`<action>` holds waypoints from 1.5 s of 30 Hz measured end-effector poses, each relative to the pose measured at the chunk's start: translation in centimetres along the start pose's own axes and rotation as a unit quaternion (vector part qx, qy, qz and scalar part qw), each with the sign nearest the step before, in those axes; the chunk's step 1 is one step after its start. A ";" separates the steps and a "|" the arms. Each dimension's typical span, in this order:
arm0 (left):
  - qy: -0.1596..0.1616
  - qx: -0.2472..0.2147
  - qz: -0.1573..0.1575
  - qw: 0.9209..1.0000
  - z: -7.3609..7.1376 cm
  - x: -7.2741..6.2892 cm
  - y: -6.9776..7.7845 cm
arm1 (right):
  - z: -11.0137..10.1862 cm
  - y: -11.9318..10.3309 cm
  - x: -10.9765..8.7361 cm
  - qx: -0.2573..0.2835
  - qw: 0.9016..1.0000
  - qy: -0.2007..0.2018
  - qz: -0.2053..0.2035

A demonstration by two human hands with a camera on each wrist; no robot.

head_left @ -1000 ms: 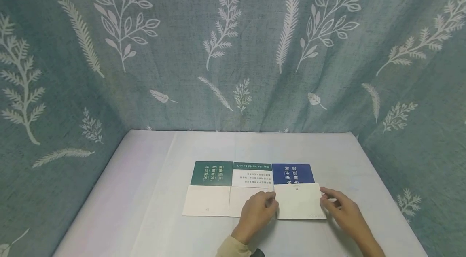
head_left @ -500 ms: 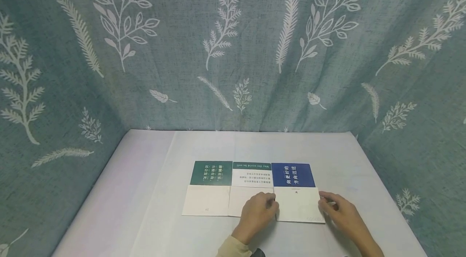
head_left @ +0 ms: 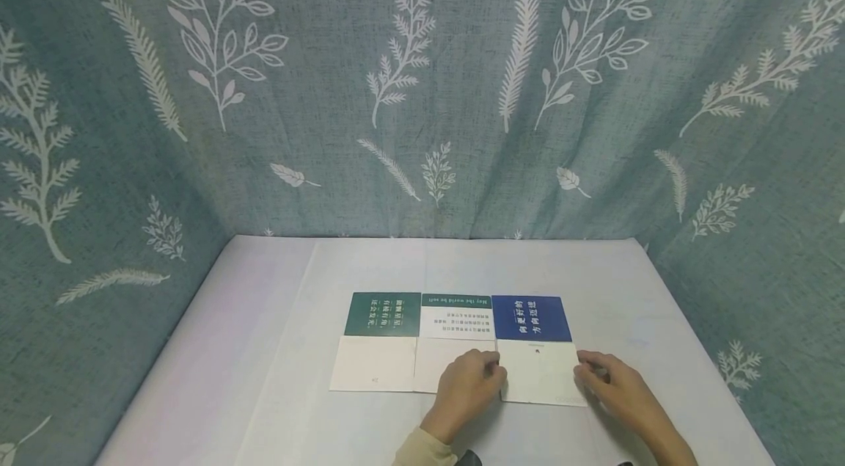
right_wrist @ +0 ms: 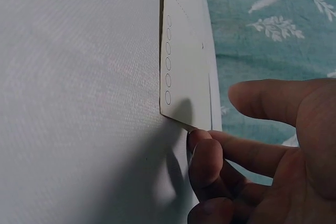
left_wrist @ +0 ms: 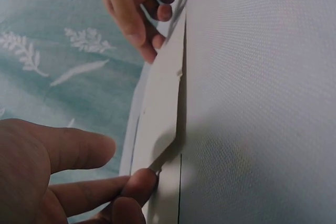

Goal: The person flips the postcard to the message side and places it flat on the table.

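A blank cream postcard [head_left: 543,376] lies between my two hands, just below a blue postcard [head_left: 532,318] with white characters. In the left wrist view its edge sits slightly raised, with a shadow beneath. My left hand [head_left: 464,387] touches the postcard's left edge with its fingers, while the thumb stands apart from it. At the opposite edge, the fingertips of my right hand [head_left: 619,387] touch the side, and that thumb is also lifted away. A row of small printed circles runs along the postcard [right_wrist: 184,61] in the right wrist view.
A green postcard [head_left: 383,314] and a green-and-white one [head_left: 458,318] continue the upper row leftward. Below them lie two pale cards [head_left: 373,363], one partly covered by my left hand. A leaf-patterned curtain [head_left: 330,84] encloses the white table [head_left: 277,304].
The cream postcard has moved down toward me, uncovering the blue postcard's lower part. My right hand shifted slightly down and left with it; the left hand hardly moved.
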State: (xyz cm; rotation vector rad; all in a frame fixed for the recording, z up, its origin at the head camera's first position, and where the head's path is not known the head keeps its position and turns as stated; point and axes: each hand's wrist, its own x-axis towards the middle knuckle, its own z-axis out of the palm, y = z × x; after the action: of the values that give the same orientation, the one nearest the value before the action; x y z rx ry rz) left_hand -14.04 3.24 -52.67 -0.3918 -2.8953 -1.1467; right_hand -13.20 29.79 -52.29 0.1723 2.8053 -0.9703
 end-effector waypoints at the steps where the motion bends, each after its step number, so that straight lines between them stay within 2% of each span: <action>1: -0.001 0.000 -0.001 1.000 0.0 0.0 0.0 | 0.0 0.0 0.0 0.000 1.000 0.000 0.000; 18: -0.012 -0.016 -0.016 1.000 -0.1 0.1 0.1 | -0.3 -0.5 0.1 -0.003 1.000 -0.002 -0.009; 31: 0.003 -0.021 -0.011 1.000 -0.5 -0.1 -0.3 | 0.1 -1.0 0.2 0.004 1.000 0.010 0.018; 35: 0.014 -0.045 -0.030 0.998 -1.2 -0.3 -0.6 | 0.3 -1.7 0.2 0.022 0.999 0.036 0.008; 39: 0.035 -0.074 -0.057 0.995 -2.3 -0.2 -1.5 | 0.6 -2.5 0.3 0.051 0.996 0.070 -0.027; 45: 0.067 -0.071 -0.070 0.993 -4.5 0.0 -3.4 | 1.1 -3.4 0.8 0.095 0.989 0.088 -0.073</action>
State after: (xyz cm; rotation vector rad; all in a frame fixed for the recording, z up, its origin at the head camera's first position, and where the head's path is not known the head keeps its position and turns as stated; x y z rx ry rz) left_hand -15.21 -2.19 -51.69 -0.1085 -2.7728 -1.3461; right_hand -14.42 26.47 -51.23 0.0816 2.9138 -1.3193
